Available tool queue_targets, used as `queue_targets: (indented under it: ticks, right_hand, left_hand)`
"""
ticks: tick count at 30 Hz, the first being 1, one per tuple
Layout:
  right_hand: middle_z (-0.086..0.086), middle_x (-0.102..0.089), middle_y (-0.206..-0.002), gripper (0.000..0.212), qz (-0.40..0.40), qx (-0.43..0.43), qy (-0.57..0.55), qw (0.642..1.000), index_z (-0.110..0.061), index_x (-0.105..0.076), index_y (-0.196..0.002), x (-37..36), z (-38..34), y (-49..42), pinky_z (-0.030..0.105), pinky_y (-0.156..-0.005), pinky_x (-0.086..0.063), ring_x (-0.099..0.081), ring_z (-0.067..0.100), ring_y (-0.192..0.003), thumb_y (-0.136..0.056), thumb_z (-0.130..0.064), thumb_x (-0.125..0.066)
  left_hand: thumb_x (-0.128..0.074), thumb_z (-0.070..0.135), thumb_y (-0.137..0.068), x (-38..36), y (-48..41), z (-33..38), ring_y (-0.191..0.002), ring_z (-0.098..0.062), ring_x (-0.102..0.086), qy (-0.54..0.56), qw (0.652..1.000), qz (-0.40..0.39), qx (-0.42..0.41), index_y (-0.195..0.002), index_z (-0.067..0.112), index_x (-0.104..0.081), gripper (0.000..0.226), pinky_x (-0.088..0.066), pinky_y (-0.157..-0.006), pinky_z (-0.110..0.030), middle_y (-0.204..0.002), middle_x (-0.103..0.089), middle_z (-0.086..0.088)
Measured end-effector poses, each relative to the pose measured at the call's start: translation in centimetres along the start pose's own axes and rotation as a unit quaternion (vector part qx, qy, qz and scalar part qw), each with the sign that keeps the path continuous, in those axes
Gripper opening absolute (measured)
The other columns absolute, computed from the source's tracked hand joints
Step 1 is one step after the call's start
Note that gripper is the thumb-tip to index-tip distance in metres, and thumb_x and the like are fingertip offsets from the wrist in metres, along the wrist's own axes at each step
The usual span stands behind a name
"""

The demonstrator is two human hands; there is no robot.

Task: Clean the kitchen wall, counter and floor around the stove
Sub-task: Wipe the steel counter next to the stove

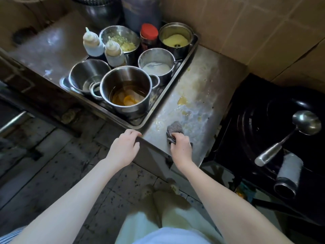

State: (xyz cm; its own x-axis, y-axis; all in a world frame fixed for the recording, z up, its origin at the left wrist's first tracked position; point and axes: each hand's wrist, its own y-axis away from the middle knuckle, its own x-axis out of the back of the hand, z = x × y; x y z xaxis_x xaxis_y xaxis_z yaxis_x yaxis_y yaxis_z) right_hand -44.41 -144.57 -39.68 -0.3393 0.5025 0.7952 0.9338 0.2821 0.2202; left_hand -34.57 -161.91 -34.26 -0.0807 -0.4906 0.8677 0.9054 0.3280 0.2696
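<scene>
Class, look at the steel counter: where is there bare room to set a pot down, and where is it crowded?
Free: the greasy counter strip between the tray and the black wok, beyond the right hand holding the cloth. Also the bare steel left of the squeeze bottles. Crowded: the tray, packed with pots.

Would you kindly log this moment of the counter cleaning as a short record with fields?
left hand: gripping the counter's front edge, holding nothing else
right hand: pressing a grey cloth onto the steel counter
dirt: yellowish greasy stains beyond the cloth, not yet wiped
tray: left part of the counter, holding pots, two squeeze bottles and a red-lidded jar
stove side: black wok to the right, ladle resting in it
</scene>
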Motion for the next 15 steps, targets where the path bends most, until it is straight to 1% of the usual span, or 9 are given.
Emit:
queue_targets:
  ticks: [4, 6, 8, 11, 15]
  right_hand:
    - [0.008, -0.060, -0.120, 0.037, -0.041, 0.078, 0.022, 0.996, -0.013, -0.057, -0.123, -1.5, -2.2, -1.6, 0.044, -0.088, -0.047, -0.046, 0.028, -0.116, -0.087, -0.002, -0.054]
    - [0.007, -0.057, -0.126, 0.041, -0.054, 0.124, 0.058, 0.989, -0.014, -0.056, -0.126, -2.1, -3.1, -2.3, 0.042, -0.086, -0.048, -0.044, 0.029, -0.117, -0.088, -0.001, -0.051]
    - [0.007, -0.054, -0.130, 0.048, -0.064, 0.159, 0.090, 0.981, -0.017, -0.054, -0.130, -2.5, -3.6, -3.1, 0.040, -0.080, -0.048, -0.042, 0.030, -0.119, -0.087, 0.003, -0.048]
    - [0.006, -0.052, -0.131, 0.051, -0.068, 0.163, 0.099, 0.979, -0.020, -0.054, -0.129, -2.3, -3.8, -4.0, 0.042, -0.077, -0.048, -0.042, 0.029, -0.120, -0.085, 0.006, -0.048]
    - [0.005, -0.056, -0.127, 0.042, -0.061, 0.148, 0.077, 0.984, -0.020, -0.059, -0.122, -1.1, -2.5, -4.4, 0.044, -0.080, -0.048, -0.045, 0.029, -0.116, -0.088, 0.003, -0.049]
  left_hand:
    - [-0.045, 0.020, -0.096, 0.2, 0.4, -0.6, -0.115, -0.022, -0.051, 0.001, 1.000, 0.006, 0.022, -0.129, 0.019, -0.051, 0.034, -0.043, -0.094, -0.035, -0.136, -0.046, -0.001]
    - [-0.045, 0.020, -0.096, 0.3, 0.6, -0.8, -0.114, -0.023, -0.052, -0.005, 1.000, 0.007, 0.027, -0.129, 0.019, -0.051, 0.034, -0.044, -0.094, -0.036, -0.136, -0.046, -0.001]
    - [-0.045, 0.021, -0.096, 0.4, 0.6, -0.8, -0.114, -0.023, -0.052, -0.007, 0.999, 0.011, 0.031, -0.129, 0.019, -0.051, 0.034, -0.044, -0.094, -0.036, -0.136, -0.046, -0.001]
    - [-0.045, 0.021, -0.096, 0.4, 0.3, -0.6, -0.114, -0.023, -0.052, -0.006, 0.999, 0.018, 0.036, -0.129, 0.019, -0.051, 0.033, -0.044, -0.093, -0.035, -0.136, -0.046, -0.002]
    - [-0.045, 0.021, -0.096, 0.1, -0.3, 0.3, -0.114, -0.023, -0.052, -0.007, 0.999, 0.012, 0.032, -0.130, 0.019, -0.050, 0.035, -0.045, -0.094, -0.037, -0.136, -0.046, -0.001]
